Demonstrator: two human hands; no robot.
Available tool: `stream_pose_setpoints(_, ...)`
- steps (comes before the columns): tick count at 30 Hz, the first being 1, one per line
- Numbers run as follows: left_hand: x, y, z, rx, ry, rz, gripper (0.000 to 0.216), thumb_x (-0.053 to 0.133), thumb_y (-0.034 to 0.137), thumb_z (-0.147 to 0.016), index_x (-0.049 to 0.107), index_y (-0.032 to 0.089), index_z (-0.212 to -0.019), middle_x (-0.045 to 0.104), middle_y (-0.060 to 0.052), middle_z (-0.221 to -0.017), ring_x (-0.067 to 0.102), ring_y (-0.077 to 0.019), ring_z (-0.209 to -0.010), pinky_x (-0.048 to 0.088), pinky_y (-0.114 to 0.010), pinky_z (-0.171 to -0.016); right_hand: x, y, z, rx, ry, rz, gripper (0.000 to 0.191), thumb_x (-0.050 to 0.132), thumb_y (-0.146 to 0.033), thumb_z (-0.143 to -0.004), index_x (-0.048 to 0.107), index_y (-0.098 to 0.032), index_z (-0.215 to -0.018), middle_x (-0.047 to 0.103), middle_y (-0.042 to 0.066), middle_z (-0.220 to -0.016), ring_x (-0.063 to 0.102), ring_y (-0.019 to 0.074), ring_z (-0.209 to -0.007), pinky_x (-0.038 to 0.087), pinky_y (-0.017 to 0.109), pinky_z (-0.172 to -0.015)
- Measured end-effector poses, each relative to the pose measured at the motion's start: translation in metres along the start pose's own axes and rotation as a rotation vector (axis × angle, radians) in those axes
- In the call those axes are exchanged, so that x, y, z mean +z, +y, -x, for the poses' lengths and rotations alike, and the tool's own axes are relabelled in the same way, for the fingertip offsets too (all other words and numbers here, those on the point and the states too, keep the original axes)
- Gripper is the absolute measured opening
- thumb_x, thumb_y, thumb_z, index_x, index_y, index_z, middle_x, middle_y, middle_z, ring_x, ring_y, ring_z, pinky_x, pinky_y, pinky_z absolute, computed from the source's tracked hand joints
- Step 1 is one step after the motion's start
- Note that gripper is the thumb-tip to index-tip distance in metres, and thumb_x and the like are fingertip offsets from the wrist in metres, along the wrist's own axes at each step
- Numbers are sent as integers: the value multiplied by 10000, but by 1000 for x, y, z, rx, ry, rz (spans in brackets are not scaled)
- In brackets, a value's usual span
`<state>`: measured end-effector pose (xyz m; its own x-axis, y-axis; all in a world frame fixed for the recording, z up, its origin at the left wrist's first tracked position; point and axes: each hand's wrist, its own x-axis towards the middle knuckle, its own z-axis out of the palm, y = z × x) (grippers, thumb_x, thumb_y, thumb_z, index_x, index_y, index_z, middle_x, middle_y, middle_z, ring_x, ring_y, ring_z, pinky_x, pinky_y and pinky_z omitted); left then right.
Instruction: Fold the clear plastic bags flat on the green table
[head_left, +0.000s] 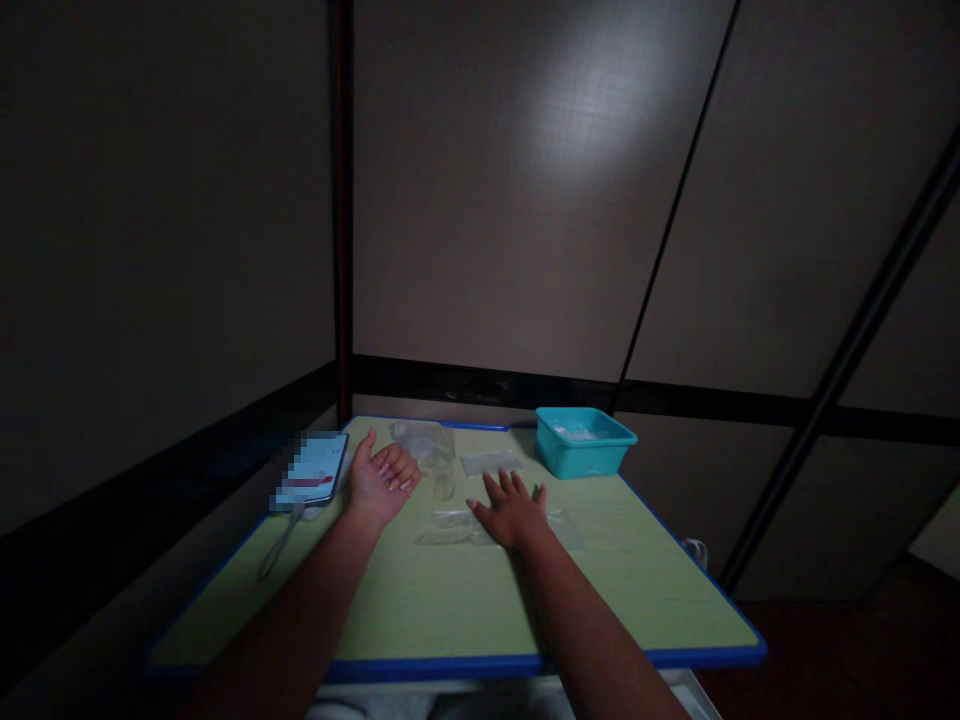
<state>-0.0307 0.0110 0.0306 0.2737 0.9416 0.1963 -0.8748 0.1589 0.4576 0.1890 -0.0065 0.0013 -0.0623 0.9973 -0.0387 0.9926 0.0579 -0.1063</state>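
1. Clear plastic film [459, 536]: a thin, glossy, see-through sheet with creased edges, lying flat in front of the turquoise basin [581, 460] and to its left; its middle is hidden by a hand.
2. Right hand [514, 510]: laid palm down over the film, open, the fingers spread and pointing away from the wearer, left of and nearer than the basin.
3. Left hand [382, 485]: raised well to the left of the basin, palm turned upward, thumb extended, fingers loosely curled — a relaxed, half-open pose.
4. Flat clear packet [491, 462]: rectangular, smooth, just left of the basin.
5. Crumpled clear bag [424, 440]: soft and wrinkled, farther left of the basin than the packet.
6. Phone [319, 470]: screen lit, with a looped strap [279, 545]; far left of the basin.
7. Tabletop [450, 610]: pale green, faintly grained, blue-edged — it supports the basin, whose walls are smooth and flare toward the rim.
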Motion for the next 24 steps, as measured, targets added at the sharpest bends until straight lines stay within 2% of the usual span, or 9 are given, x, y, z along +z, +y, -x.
stream_pose_setpoints(4, 2, -1, 1, 0, 16, 13, 500, 431, 474, -801, 225, 214, -427, 273, 39, -351, 285, -91, -306, 268, -255, -365, -1, -1, 1, 4, -14, 3, 704, 88, -690, -789, 92, -326, -1392, 30, 29, -1477, -13, 269, -1333, -47, 608, -970)
stream_pose_setpoints(13, 0, -1, 1, 25, -77, -3, 549, 412, 491, -808, 214, 213, -378, 305, 21, -310, 315, -96, -304, 271, -264, -382, 2, 2, -2, -18, 13, -9, 718, 77, -703, -780, 114, -327, -1390, 58, 37, -1476, 6, 276, -1332, -39, 622, -962)
stream_pose_setpoints(19, 0, -1, 2, 47, -49, 29, 557, 395, 502, -813, 219, 212, -372, 316, 21, -311, 325, -93, -312, 290, -266, -393, 3, 3, -3, -18, 7, -17, 717, 83, -704, -778, 122, -329, -1388, 64, 36, -1475, 11, 280, -1332, -43, 625, -960)
stream_pose_setpoints(24, -3, 0, 1, 56, -95, 29, 564, 399, 527, -807, 215, 210, -378, 322, 24, -310, 311, -88, -307, 286, -263, -393, 1, 2, -1, -8, -1, -4, 721, 74, -703, -779, 104, -322, -1392, 51, 34, -1476, 3, 274, -1332, -37, 611, -969)
